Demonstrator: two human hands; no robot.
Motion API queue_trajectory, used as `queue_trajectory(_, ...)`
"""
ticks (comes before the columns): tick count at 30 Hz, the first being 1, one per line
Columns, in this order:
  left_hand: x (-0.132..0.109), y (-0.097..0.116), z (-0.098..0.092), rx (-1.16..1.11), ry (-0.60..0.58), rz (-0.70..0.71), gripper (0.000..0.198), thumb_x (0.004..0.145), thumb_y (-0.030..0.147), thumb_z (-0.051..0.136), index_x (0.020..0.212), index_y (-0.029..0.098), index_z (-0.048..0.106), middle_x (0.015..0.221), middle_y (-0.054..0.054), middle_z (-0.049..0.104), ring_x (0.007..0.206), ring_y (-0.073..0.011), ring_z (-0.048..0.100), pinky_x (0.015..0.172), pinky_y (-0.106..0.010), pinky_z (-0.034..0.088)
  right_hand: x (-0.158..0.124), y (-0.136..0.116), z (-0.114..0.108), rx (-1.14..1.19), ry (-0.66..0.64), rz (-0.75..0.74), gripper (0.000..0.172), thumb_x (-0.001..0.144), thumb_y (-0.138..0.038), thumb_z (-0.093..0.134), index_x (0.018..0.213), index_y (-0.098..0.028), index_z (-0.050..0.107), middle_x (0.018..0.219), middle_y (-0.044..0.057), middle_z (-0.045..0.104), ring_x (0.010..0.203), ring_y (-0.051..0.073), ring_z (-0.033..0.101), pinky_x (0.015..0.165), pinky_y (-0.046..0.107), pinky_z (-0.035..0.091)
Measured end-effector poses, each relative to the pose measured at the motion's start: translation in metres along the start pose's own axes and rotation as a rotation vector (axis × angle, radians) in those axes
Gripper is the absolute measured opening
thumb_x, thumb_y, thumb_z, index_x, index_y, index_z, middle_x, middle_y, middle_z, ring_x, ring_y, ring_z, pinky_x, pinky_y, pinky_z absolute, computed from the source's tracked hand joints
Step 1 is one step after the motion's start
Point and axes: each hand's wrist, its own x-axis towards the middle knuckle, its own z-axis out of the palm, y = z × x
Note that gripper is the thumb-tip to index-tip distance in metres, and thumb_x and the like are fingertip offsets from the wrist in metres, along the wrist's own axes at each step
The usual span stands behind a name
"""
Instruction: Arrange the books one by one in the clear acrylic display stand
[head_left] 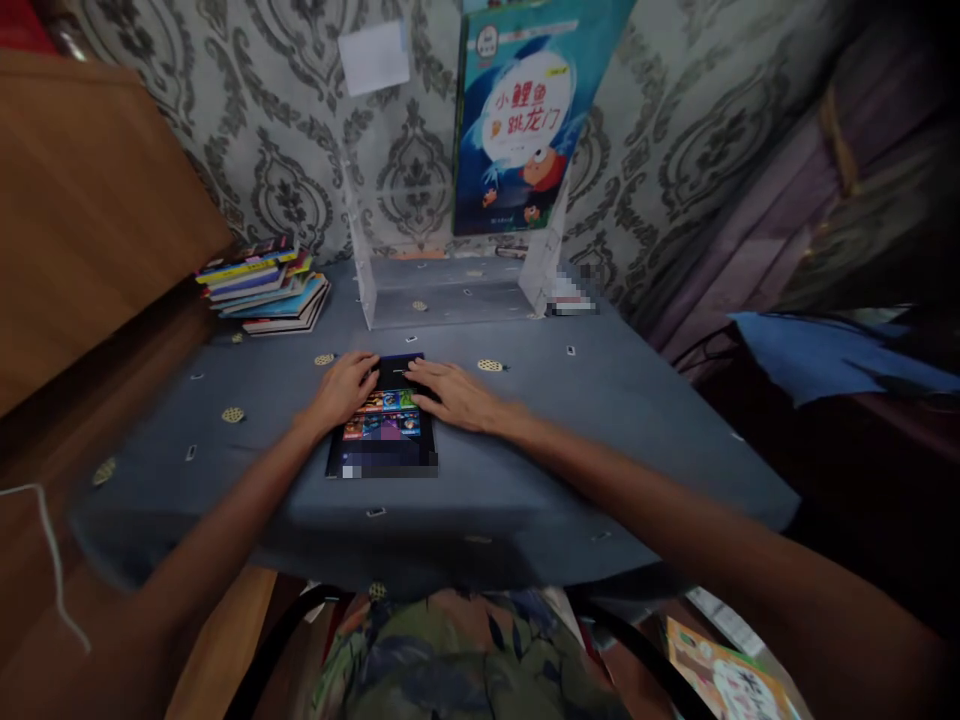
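A dark book (pixel 386 432) with rows of small colourful pictures lies flat on the cloth-covered table in front of me. My left hand (pixel 346 388) rests on its upper left side, palm down, fingers laid out and slightly bent. On the upper right side lies my right hand (pixel 454 394), its fingers stretched and spread across the cover. Neither hand grips anything. The book's lower edge is blurred by pixel blocks.
Behind the book stands a clear plastic stand (pixel 365 275), with a blue picture book (pixel 517 120) upright on it. A pile of books (pixel 274 285) sits at the back left. The grey tablecloth (pixel 600 420) has pineapple prints. Another book (pixel 724 670) lies low on the right.
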Motion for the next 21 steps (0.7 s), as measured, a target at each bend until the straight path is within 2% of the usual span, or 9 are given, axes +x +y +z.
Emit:
queue_trajectory(4,-0.001,0.003,0.001,-0.021,0.006,-0.042,0.038,0.098,0.025,0.044,0.126,0.013,0.066,0.128,-0.012,0.067,0.120,-0.0247,0.060,0.109,-0.042,0.045,-0.048,-0.026,0.002,0.004,0.009,-0.114,0.044,0.103,-0.034,0.048,0.143,-0.018,0.056,0.151,0.013,0.053,0.144,0.027,0.044,0.118,0.053,0.038)
queue_trajectory(7,-0.002,0.006,0.001,-0.040,0.003,-0.079,0.038,0.098,0.024,0.045,0.127,0.013,0.067,0.130,-0.012,0.067,0.122,-0.0246,0.059,0.110,-0.042,0.044,-0.082,-0.045,0.001,0.003,-0.019,-0.169,0.052,0.101,-0.044,0.053,0.146,-0.019,0.052,0.151,0.014,0.052,0.145,0.027,0.043,0.120,0.054,0.036)
queue_trajectory(11,-0.006,0.014,-0.002,-0.044,-0.006,-0.106,0.038,0.096,0.021,0.046,0.127,0.013,0.067,0.130,-0.013,0.067,0.122,-0.0250,0.061,0.109,-0.041,0.045,-0.102,-0.061,0.001,-0.030,-0.048,-0.200,0.066,0.093,-0.049,0.065,0.147,-0.014,0.050,0.150,0.017,0.053,0.143,0.031,0.045,0.119,0.056,0.035)
queue_trajectory(14,-0.013,0.024,-0.005,-0.041,0.006,-0.102,0.038,0.095,0.020,0.047,0.126,0.012,0.067,0.128,-0.014,0.069,0.120,-0.0252,0.063,0.108,-0.041,0.047,-0.108,-0.070,0.004,-0.096,-0.042,-0.209,0.058,0.093,-0.037,0.067,0.144,-0.015,0.052,0.146,0.017,0.057,0.140,0.030,0.049,0.115,0.055,0.040)
queue_trajectory(17,-0.023,0.034,-0.004,-0.045,0.035,-0.085,0.037,0.095,0.020,0.047,0.124,0.014,0.069,0.125,-0.013,0.070,0.117,-0.0249,0.066,0.105,-0.040,0.050,-0.116,-0.081,0.009,-0.148,0.051,-0.163,0.042,0.096,-0.021,0.059,0.138,-0.017,0.056,0.133,0.014,0.066,0.130,0.027,0.056,0.106,0.047,0.050)
queue_trajectory(19,-0.031,0.041,-0.002,-0.052,0.060,-0.068,0.038,0.095,0.020,0.045,0.123,0.016,0.069,0.124,-0.012,0.071,0.116,-0.0242,0.066,0.103,-0.039,0.051,-0.123,-0.086,0.012,-0.152,0.083,-0.174,0.040,0.094,-0.015,0.059,0.134,-0.015,0.058,0.123,0.014,0.070,0.119,0.026,0.060,0.099,0.043,0.054)
queue_trajectory(21,-0.037,0.048,0.000,-0.059,0.084,-0.054,0.039,0.095,0.021,0.042,0.123,0.015,0.069,0.124,-0.013,0.071,0.114,-0.0257,0.067,0.100,-0.042,0.053,-0.129,-0.089,0.012,-0.143,0.094,-0.184,0.042,0.091,-0.015,0.063,0.133,-0.014,0.059,0.123,0.014,0.069,0.112,0.026,0.060,0.095,0.043,0.055)
